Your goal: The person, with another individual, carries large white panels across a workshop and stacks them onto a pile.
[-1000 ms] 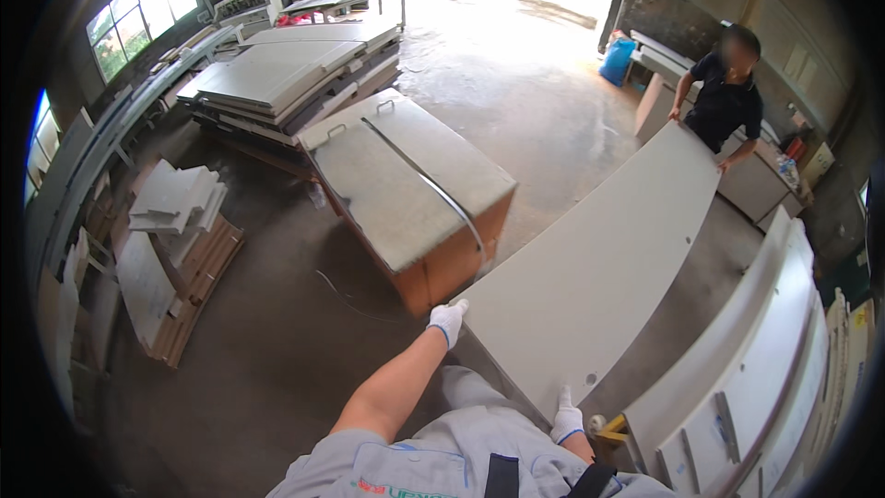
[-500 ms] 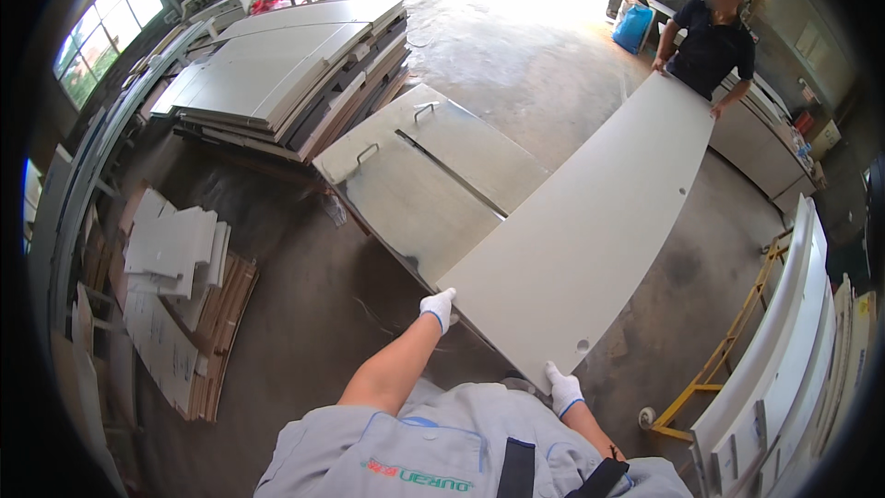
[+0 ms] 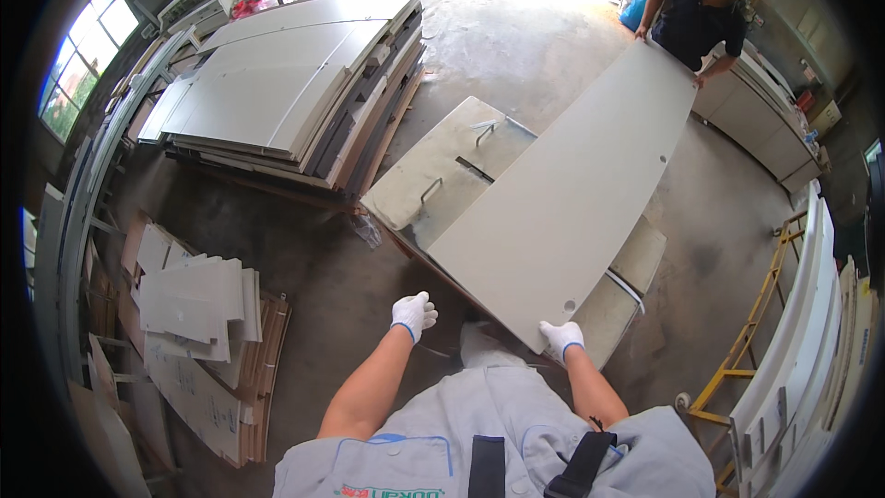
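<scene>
Panel: I have one broad off-white panel [image 3: 572,184] in the centre of the frame, slanting from lower centre toward the upper right, above a metal-topped platform [image 3: 398,186]; I cannot tell whether it bears on it.
Left hand: the gloved left hand [image 3: 414,314] is apart from the panel's near edge, fingers curled, holding nothing I can see; how far closed I cannot tell.
Right hand: the gloved right hand [image 3: 560,338] is gripping the near corner at lower centre, its underside hidden from me.
Far end: a co-worker [image 3: 693,18] at the upper right has both hands on the panel.
Step in hand: I judge it to be two-person positioning of the panel over the platform.
Next move calls for: in my judgement, matched support from both ends, with the near left corner watched, since no hand of mine is on it.
Surroundings: stacked boards [image 3: 267,83] upper left, an offcut pile [image 3: 189,300] lower left, a yellow frame [image 3: 745,337] lower right.
</scene>
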`<state>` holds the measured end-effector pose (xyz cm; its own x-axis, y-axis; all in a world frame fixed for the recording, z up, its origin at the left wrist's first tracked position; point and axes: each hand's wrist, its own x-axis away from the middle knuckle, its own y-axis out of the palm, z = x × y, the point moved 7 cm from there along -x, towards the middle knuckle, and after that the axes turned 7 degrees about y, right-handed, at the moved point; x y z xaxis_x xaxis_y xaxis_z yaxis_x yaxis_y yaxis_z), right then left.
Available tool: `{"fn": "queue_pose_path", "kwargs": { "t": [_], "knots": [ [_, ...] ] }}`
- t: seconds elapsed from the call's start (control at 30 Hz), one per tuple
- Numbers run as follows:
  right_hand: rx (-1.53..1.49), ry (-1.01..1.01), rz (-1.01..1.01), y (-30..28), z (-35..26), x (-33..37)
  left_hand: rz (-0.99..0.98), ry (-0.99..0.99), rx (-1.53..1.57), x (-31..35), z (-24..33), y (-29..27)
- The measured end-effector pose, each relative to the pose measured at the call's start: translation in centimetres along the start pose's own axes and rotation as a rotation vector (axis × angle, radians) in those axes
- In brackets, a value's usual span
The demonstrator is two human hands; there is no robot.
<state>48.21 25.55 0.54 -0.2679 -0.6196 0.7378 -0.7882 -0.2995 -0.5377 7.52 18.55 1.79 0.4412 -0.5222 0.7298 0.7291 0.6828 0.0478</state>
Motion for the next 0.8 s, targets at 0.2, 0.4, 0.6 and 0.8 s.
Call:
{"fn": "queue_pose_path", "kwargs": {
  "t": [0.2,0.4,0.6,0.8],
  "knots": [
    [0.246,-0.018,0.032,3.1,-5.3,-3.0,-0.209,-0.046,-0.216,-6.1,3.8,3.9],
    [0.179,-0.009,0.221,0.9,-11.0,-0.7,-0.299,-0.168,-0.324,-10.1,5.2,9.2],
    [0.233,0.041,0.303,-0.1,-13.2,-3.4,-0.378,-0.156,-0.435,-13.2,7.4,12.7],
    [0.083,0.004,0.27,-1.6,-12.7,-5.8,-0.477,-0.212,-0.621,-15.0,8.2,13.7]
  ]
}}
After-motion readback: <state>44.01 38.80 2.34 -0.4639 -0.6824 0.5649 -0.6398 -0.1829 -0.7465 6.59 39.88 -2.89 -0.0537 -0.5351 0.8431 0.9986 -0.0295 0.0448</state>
